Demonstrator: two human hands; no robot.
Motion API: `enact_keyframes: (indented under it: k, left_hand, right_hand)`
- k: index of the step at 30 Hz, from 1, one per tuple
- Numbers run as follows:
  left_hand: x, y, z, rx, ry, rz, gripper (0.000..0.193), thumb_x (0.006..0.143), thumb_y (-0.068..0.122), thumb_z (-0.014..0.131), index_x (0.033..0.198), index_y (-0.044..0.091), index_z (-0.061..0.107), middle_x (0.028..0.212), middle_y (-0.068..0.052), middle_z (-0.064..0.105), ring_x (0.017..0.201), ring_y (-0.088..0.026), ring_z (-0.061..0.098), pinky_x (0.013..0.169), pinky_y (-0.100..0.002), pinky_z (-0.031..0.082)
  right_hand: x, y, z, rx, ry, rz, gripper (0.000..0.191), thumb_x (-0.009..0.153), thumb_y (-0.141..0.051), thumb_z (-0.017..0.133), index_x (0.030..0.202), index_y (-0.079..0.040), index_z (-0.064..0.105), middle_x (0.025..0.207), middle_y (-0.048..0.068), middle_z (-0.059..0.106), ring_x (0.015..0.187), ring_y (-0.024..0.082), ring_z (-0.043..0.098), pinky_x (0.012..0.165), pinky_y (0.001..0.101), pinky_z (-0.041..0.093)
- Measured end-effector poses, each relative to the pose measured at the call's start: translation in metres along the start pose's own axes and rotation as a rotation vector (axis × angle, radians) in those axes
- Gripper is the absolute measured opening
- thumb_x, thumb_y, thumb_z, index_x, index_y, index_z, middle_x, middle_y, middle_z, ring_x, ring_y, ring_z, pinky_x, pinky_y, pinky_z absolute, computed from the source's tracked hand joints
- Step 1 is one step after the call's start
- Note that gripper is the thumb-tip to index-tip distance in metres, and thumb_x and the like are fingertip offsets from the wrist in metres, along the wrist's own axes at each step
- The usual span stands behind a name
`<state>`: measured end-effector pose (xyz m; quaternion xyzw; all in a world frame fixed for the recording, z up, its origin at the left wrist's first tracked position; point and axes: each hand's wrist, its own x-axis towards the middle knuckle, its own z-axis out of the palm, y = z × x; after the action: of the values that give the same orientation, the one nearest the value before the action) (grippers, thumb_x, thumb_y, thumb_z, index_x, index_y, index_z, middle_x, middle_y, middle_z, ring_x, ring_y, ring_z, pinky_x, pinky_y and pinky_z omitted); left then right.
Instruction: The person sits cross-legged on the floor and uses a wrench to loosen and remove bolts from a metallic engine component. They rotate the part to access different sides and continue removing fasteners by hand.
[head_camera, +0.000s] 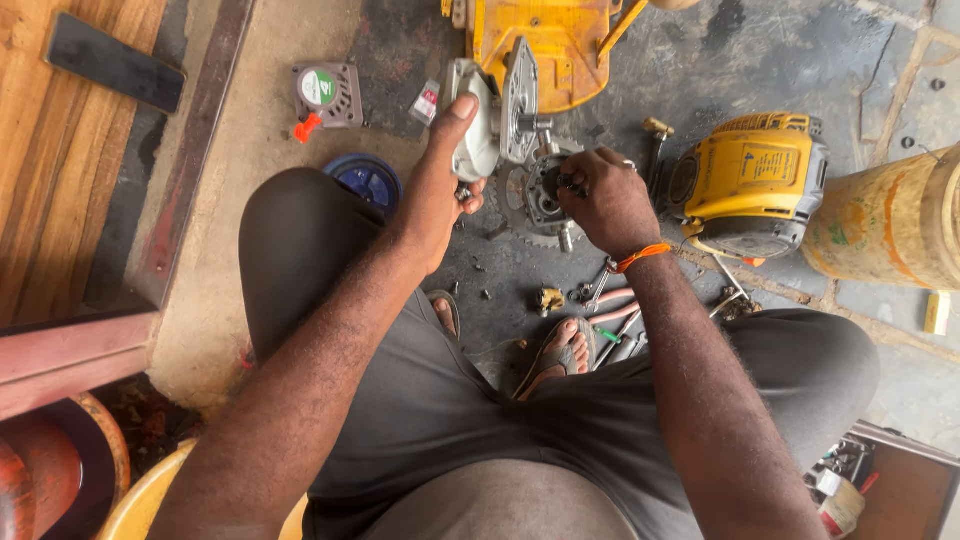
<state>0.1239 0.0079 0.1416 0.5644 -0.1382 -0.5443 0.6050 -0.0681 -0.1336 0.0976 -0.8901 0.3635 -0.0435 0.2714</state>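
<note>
A yellow engine housing (752, 182) lies on the stone floor (700, 70) just right of the right grip, with a yellow drum (890, 220) further right. Beyond both grips sits a yellow machine body (545, 45). Left of the left grip are a grey starter cover (327, 95) with a red handle and a blue lid (368, 180). Far left, a black phone (113, 62) rests on a wooden board (50, 150). Below the right grip, pliers (610, 305) and small bolts lie by a sandalled foot (562, 355).
</note>
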Motion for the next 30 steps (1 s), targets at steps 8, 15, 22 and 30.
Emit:
enact_keyframes:
  k: [8, 15, 22, 30]
  left_hand:
    - [0.001, 0.0, 0.004, 0.119, 0.022, 0.012, 0.086, 0.077, 0.079, 0.06, 0.13, 0.01, 0.062, 0.091, -0.001, 0.053, 0.075, -0.007, 0.05, 0.06, -0.024, 0.044]
    - [0.006, -0.009, 0.004, 0.17, -0.002, 0.021, 0.089, 0.078, 0.08, 0.06, 0.125, 0.004, 0.065, 0.093, -0.002, 0.054, 0.077, -0.007, 0.05, 0.061, -0.022, 0.045]
    - [0.002, -0.006, 0.005, 0.144, -0.043, 0.024, 0.09, 0.079, 0.082, 0.058, 0.122, 0.003, 0.062, 0.088, -0.005, 0.051, 0.074, -0.01, 0.05, 0.058, -0.025, 0.042]
    - [0.004, -0.005, 0.004, 0.129, -0.02, 0.008, 0.093, 0.077, 0.082, 0.056, 0.135, 0.009, 0.057, 0.089, -0.003, 0.051, 0.074, -0.007, 0.051, 0.058, -0.023, 0.046]
  right_hand:
    - [-0.009, -0.009, -0.007, -0.149, 0.045, -0.114, 0.049, 0.082, -0.026, 0.084, 0.126, -0.011, 0.068, 0.117, 0.016, 0.064, 0.107, 0.035, 0.064, 0.093, 0.0478, 0.052]
    - [-0.005, -0.007, -0.003, -0.26, 0.022, -0.028, 0.048, 0.086, -0.035, 0.082, 0.126, -0.013, 0.068, 0.114, 0.012, 0.066, 0.108, 0.033, 0.065, 0.094, 0.0492, 0.051]
    - [-0.003, -0.013, -0.001, -0.351, 0.013, 0.056, 0.053, 0.089, -0.051, 0.081, 0.121, -0.012, 0.067, 0.114, 0.01, 0.066, 0.107, 0.031, 0.067, 0.095, 0.0492, 0.051]
    - [-0.011, -0.005, -0.006, -0.236, -0.009, -0.027, 0.053, 0.087, -0.037, 0.08, 0.135, -0.021, 0.065, 0.125, 0.015, 0.06, 0.109, 0.035, 0.065, 0.092, 0.0466, 0.054]
